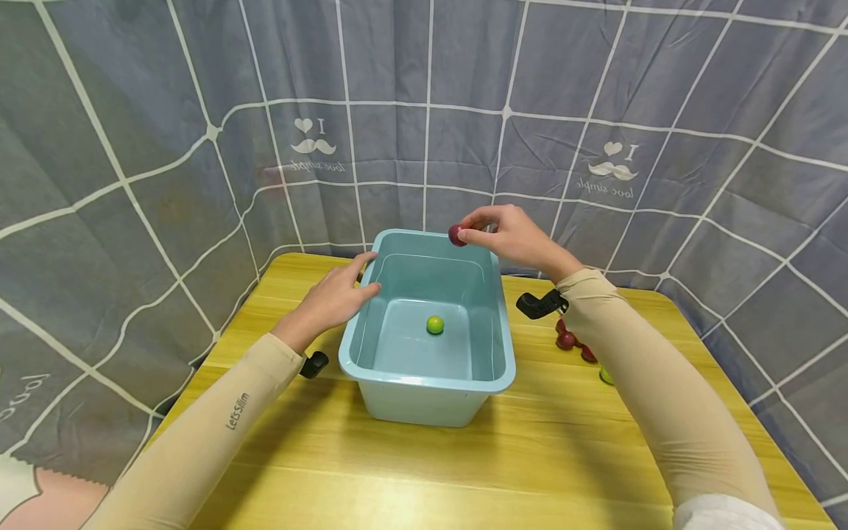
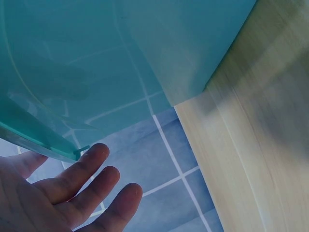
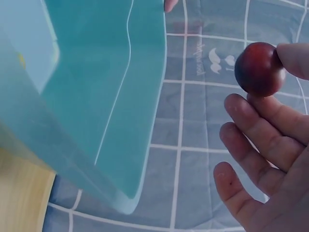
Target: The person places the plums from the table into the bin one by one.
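1. Fruit (image 1: 456,235), dark red and plum-like, is pinched between thumb and fingertip of the right hand (image 1: 513,234); the other fingers are spread, off it. In the head view it overlaps the far rim of the pale-blue plastic tub (image 1: 424,403). Can't tell if it's over the mouth or just outside.
2. Left hand (image 1: 331,298) is at the tub's left rim, fingers loose and mostly straight, grasping nothing I can make out. A light brace there should do; no need to squeeze.
3. My read: step in hand is getting the fruit over the rim. Bring it well inside first, then lower; don't drop from rim height. Smooth and round, it probably bounces or rolls.
4. Aim for bare floor beside the green lime-like fruit (image 1: 434,324), not on top.
5. Release by spreading thumb and finger evenly, no flick.
6. Mind the right sleeve (image 1: 662,383): more dark-red fruits (image 1: 566,341) and a green piece (image 1: 606,376) show next to it on the wood-grain table (image 1: 411,478). Easy to knock.
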`<action>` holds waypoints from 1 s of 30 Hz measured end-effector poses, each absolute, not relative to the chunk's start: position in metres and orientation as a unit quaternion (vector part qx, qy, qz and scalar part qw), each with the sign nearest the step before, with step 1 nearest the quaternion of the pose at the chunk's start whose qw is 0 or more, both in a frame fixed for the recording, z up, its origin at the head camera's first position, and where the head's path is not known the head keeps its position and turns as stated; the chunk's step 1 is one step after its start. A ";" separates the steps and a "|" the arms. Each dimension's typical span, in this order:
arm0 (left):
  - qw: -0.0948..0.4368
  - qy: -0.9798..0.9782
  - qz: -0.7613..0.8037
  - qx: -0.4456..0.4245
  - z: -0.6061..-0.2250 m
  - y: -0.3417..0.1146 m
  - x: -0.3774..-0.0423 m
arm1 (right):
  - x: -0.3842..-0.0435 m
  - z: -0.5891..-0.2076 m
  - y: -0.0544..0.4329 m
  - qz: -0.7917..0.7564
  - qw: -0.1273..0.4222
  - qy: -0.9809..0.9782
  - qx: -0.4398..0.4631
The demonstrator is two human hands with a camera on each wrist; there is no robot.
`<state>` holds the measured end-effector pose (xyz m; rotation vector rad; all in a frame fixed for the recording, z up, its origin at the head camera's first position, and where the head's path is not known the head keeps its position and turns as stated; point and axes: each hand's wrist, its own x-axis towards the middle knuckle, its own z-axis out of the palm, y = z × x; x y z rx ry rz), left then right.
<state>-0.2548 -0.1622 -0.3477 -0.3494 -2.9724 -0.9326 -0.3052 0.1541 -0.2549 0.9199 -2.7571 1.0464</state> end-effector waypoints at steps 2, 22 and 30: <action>0.004 -0.948 -0.297 -0.112 -0.348 -0.162 -0.255 | -0.306 -0.256 0.150 0.330 0.017 -0.894 0.303; 0.009 -0.949 -0.297 -0.107 -0.351 -0.162 -0.255 | -0.306 -0.261 0.116 0.286 -0.035 -0.895 0.340; 0.011 -0.948 -0.299 -0.108 -0.351 -0.163 -0.255 | -0.305 -0.262 0.112 0.274 -0.039 -0.895 0.349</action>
